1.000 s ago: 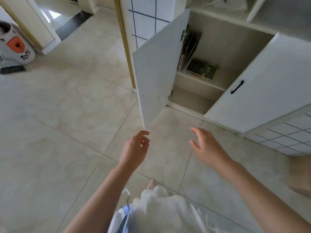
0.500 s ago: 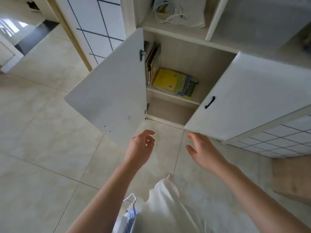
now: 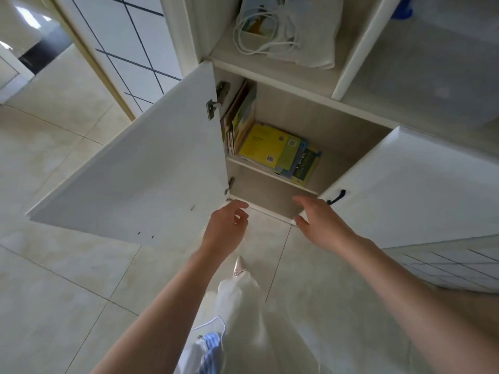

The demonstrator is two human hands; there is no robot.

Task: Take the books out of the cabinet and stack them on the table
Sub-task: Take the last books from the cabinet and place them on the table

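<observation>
While both the left hand [image 3: 226, 228] and right hand [image 3: 321, 222] hang open and empty, the flat book stack [image 3: 280, 153] lies at the cabinet shelf's [image 3: 272, 175] front edge: thin, floppy, likely slippery; grip underneath.

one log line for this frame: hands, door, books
left hand: open, empty | right hand: open, empty | cabinet door: open | books: on shelf, none taken
</observation>
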